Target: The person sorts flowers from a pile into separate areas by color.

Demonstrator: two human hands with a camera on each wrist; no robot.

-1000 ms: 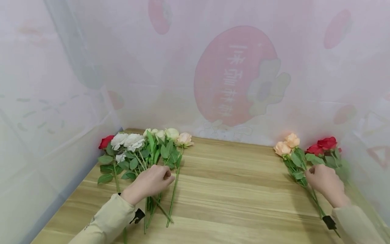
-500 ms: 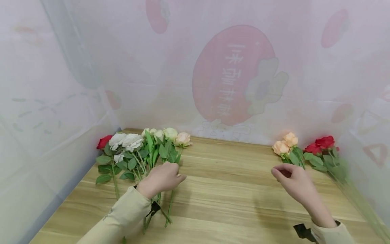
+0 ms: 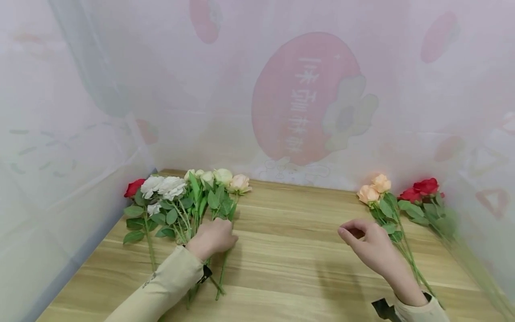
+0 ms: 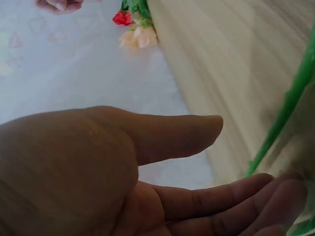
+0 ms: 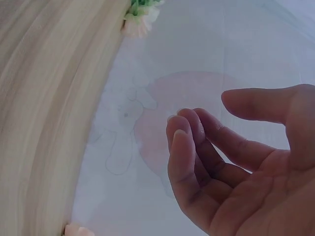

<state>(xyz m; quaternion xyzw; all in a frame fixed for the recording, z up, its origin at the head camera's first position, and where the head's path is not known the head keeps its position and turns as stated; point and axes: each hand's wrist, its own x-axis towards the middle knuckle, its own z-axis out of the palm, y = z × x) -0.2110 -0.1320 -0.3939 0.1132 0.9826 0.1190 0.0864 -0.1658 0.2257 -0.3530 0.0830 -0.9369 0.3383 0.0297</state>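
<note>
My left hand (image 3: 212, 239) hovers over the stems of the left row of flowers. The left wrist view has its thumb apart from the loosely bent fingers, with a green stem (image 4: 288, 104) near the fingertips; whether they touch it I cannot tell. Blooms in that row are a pale pink rose (image 3: 240, 184), cream roses (image 3: 222, 176), white flowers (image 3: 171, 187) and a red rose (image 3: 133, 188). Above the bare table, left of the peach roses (image 3: 368, 194), hangs my right hand (image 3: 372, 248). Its fingers curve loosely and hold nothing in the right wrist view.
Red roses (image 3: 425, 186) lie at the far right, their stems partly blurred along the side wall. A pale printed curtain (image 3: 225, 112) rises behind the wooden table (image 3: 289, 250) and along both sides.
My right hand has moved left, away from the peach and red roses, over the table. My left hand has shifted slightly right, then lowered over the stems. The flowers keep their places.
</note>
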